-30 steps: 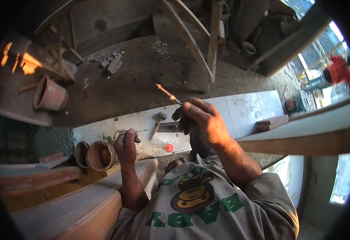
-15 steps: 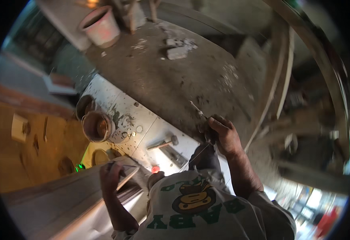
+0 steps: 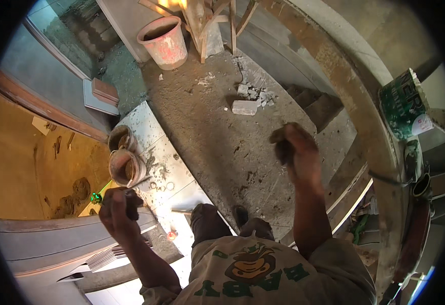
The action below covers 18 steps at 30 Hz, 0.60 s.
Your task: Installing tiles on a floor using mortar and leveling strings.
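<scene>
My left hand (image 3: 120,212) is raised at the lower left, over the tiles' edge and near two mortar-stained buckets. Its fingers are curled closed around something dark that I cannot make out. At the right, my right hand (image 3: 299,152) hangs over the rough concrete floor, fingers bent inward and slightly blurred. Whatever it grips, if anything, is hidden by the fingers. The nearer bucket (image 3: 126,168) stands against the farther bucket (image 3: 120,138) on white tiles (image 3: 154,140) spotted with mortar.
A red-and-white tub (image 3: 164,43) stands at the back beside a wooden trestle (image 3: 202,30). Broken rubble and a pale block (image 3: 244,108) lie on the concrete floor (image 3: 202,122). To the right, a curved ledge (image 3: 354,86) carries a green container (image 3: 404,104). Steps (image 3: 314,104) show beyond.
My view has shifted, showing more of the right-hand ledge. My hands are farther apart. The thin pale piece at my right hand no longer shows, and the hammer on the tiles is mostly out of sight.
</scene>
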Each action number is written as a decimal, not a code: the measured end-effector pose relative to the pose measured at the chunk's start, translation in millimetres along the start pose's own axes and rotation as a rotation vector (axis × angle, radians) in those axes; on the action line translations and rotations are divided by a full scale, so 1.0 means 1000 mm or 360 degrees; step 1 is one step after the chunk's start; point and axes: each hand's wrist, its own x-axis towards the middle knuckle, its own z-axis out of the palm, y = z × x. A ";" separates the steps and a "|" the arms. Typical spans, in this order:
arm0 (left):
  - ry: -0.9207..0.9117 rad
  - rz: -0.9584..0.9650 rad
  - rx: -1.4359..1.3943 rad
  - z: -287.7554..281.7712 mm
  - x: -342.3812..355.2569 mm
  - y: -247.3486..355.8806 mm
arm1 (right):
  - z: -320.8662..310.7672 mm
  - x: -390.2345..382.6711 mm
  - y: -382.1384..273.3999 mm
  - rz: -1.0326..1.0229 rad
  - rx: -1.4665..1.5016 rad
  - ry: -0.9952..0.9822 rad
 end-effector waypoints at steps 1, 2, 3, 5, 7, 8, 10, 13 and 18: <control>-0.0074 0.0019 -0.0001 0.005 -0.003 -0.006 | 0.006 0.004 -0.001 -0.0012 -0.0004 -0.0003; -0.0119 0.0013 -0.0001 0.007 -0.003 -0.012 | 0.013 0.008 -0.001 0.0017 -0.0146 -0.0106; -0.0153 0.0008 0.0002 0.008 -0.002 -0.017 | 0.017 0.014 -0.003 0.0049 -0.0289 -0.0220; -0.0091 -0.0054 -0.0035 0.021 0.008 -0.029 | 0.019 0.028 0.002 0.0019 -0.0348 -0.0251; -0.0017 -0.0119 -0.0058 0.035 0.021 -0.044 | 0.019 0.045 0.006 0.0003 -0.0402 -0.0296; -0.0039 -0.0116 -0.0037 0.042 0.029 -0.053 | 0.019 0.055 0.007 -0.0087 -0.0438 -0.0186; -0.0052 -0.0100 -0.0053 0.055 0.046 -0.069 | 0.021 0.076 0.011 -0.0162 -0.0466 -0.0071; -0.0048 -0.0092 -0.0081 0.061 0.074 -0.100 | 0.018 0.111 0.018 -0.0217 -0.0539 0.0045; 0.0009 -0.0227 -0.0146 0.085 0.127 -0.138 | 0.035 0.179 0.035 -0.0164 -0.0587 0.0083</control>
